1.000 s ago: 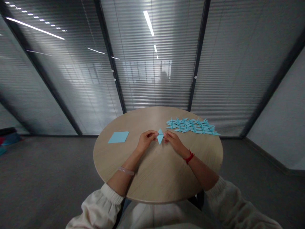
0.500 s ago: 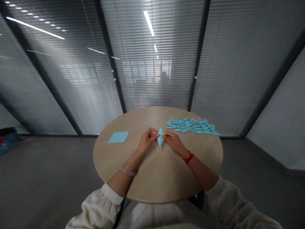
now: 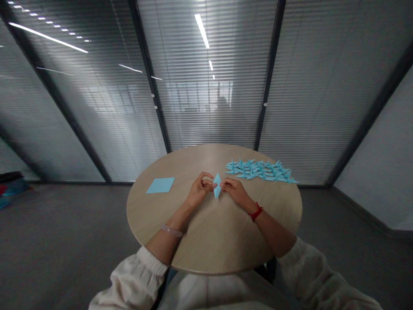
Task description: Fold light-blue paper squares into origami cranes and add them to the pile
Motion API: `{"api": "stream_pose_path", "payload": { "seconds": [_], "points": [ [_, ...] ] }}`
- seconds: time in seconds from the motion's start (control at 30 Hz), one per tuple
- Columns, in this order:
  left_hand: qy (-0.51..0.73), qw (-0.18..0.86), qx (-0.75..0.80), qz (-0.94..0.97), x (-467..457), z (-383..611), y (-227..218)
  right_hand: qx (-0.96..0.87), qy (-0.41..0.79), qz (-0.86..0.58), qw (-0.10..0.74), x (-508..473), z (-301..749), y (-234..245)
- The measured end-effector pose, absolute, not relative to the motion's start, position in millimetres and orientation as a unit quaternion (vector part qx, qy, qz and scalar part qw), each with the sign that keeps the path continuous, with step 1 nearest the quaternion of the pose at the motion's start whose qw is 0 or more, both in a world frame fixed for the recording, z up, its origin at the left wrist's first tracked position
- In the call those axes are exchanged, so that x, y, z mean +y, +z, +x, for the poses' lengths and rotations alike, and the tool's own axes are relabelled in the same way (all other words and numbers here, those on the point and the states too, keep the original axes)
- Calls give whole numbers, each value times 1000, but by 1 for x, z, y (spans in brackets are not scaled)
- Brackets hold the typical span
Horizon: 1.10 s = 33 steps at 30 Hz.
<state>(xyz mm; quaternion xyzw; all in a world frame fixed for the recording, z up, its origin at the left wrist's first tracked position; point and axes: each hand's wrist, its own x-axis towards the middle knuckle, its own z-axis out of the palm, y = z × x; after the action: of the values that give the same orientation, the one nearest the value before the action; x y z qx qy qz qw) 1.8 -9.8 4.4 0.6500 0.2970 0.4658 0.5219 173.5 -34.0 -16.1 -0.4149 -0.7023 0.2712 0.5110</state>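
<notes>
A blue folded paper (image 3: 217, 186), shaped like a narrow upright diamond, is held between my two hands over the middle of the table. My left hand (image 3: 200, 189) pinches its left edge with thumb and fingers. On the opposite edge, my right hand (image 3: 236, 191) grips the paper the same way. The diamond's top and bottom points stick out free of the fingers. To the left lies a flat sheet of blue paper (image 3: 160, 185). Rows of folded blue paper cranes (image 3: 258, 169) lie close together at the back right.
The round wooden table (image 3: 219, 241) has its near edge right at my lap. Behind it stands a glass partition with blinds (image 3: 213, 125). A white wall (image 3: 383, 172) rises on the right. Some dark and red items (image 3: 13, 189) sit on the floor at far left.
Both hands stay almost in place on the folded paper, with only tiny finger shifts. The sheet and the cranes have not moved.
</notes>
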Motion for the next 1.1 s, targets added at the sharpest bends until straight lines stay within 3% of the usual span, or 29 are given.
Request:
{"api": "stream_pose_path", "payload": {
  "seconds": [0.53,0.83,1.1],
  "points": [
    [456,521,295,658,-2,-2,-3,-690,280,-432,509,-29,174,-21],
    [489,268,360,748,-8,-1,-5,-689,60,-523,498,-28,175,-25],
    [419,378,305,767,-10,7,-13,-739,30,-498,452,-37,171,-20]
  ]
}}
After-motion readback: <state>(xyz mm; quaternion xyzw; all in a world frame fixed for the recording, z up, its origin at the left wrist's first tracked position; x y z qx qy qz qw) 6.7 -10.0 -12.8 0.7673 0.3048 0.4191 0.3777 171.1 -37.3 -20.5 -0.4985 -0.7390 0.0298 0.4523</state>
